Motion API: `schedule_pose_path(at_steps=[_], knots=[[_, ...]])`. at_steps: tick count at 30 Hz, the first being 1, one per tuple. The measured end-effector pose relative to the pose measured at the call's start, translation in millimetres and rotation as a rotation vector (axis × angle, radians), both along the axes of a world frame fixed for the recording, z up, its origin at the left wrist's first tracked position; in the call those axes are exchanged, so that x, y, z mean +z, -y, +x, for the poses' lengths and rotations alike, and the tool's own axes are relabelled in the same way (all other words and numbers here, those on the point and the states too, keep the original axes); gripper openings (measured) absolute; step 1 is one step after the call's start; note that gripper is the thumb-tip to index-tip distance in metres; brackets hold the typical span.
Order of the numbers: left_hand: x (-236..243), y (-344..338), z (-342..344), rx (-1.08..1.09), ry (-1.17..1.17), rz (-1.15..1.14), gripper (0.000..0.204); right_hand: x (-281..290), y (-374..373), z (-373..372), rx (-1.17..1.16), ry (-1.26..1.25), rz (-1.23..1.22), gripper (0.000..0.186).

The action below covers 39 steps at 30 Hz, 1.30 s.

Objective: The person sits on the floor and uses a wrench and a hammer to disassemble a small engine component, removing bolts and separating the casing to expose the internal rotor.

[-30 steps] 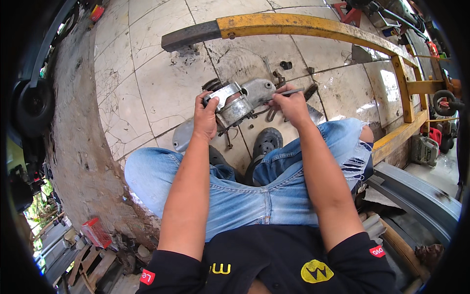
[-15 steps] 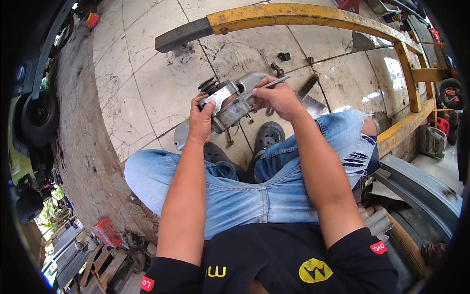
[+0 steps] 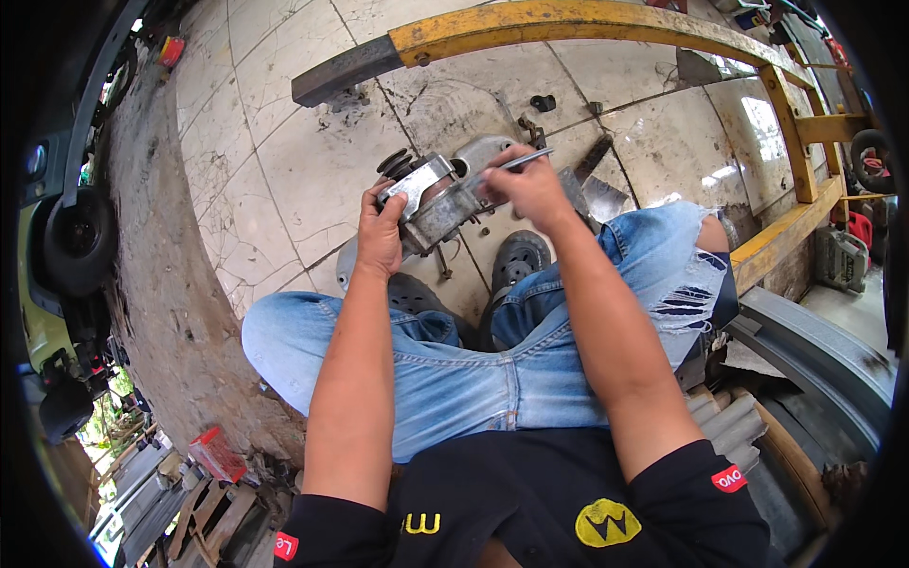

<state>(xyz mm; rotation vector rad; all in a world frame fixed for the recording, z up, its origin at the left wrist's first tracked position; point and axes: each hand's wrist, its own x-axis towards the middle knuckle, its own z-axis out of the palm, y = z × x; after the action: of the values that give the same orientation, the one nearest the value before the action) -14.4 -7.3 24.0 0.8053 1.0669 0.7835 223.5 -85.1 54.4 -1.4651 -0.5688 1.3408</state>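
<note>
My left hand (image 3: pixel 381 239) grips the near left side of a silver cast-metal unit (image 3: pixel 437 223), which looks like an alternator. A black grooved pulley (image 3: pixel 396 164) sticks out of its far left end. Closed around a thin metal rod-shaped tool (image 3: pixel 532 159), my right hand (image 3: pixel 532 194) is at the unit's right side. The tool's upper end points up and right; its lower end is blurred and partly hidden by the fingers. Behind the unit lies a grey metal cover (image 3: pixel 485 150), and another smooth grey part (image 3: pixel 347 267) shows below my left wrist.
A yellow metal frame (image 3: pixel 549 28) arches across the far side and down the right. Small bolts, a black fitting (image 3: pixel 543 103), a dark strip (image 3: pixel 595 156) and a metal plate (image 3: pixel 606 197) lie on the tiles. My shoes (image 3: pixel 521 257) are just below the unit.
My right hand and the tool have shifted slightly left and look more blurred. My left hand keeps its grip on the unit. The whole view has moved a little.
</note>
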Motion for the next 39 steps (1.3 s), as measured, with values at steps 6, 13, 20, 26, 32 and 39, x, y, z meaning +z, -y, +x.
schedule_pose_path(at_steps=[6, 13, 20, 26, 32, 39], knots=[[-3.3, 1.2, -2.7, 0.023, 0.06, -0.054, 0.037, 18.9, 0.2, -8.7, 0.026, -0.26, 0.094, 0.015], [-6.4, -0.9, -2.0, 0.018, 0.041, -0.032, 0.036, -9.7, -2.1, 14.4, -0.147, 0.011, -0.032, 0.015], [-9.5, -3.4, 0.2, 0.016, 0.077, -0.04, 0.036, -5.1, -0.3, -2.7, -0.081, -0.051, -0.001, 0.012], [-15.2, -3.4, -0.9, 0.055, 0.109, -0.027, 0.037, 15.4, 0.0, -11.5, -0.04, -0.261, 0.092, 0.016], [-8.7, -2.9, 5.5, 0.066, 0.091, -0.009, 0.037, -8.5, -0.6, 9.7, -0.206, -0.068, -0.021, 0.017], [-9.8, -5.7, 7.3, 0.072, 0.151, -0.047, 0.037, -1.6, 0.9, -10.2, -0.133, -0.135, -0.039, 0.018]])
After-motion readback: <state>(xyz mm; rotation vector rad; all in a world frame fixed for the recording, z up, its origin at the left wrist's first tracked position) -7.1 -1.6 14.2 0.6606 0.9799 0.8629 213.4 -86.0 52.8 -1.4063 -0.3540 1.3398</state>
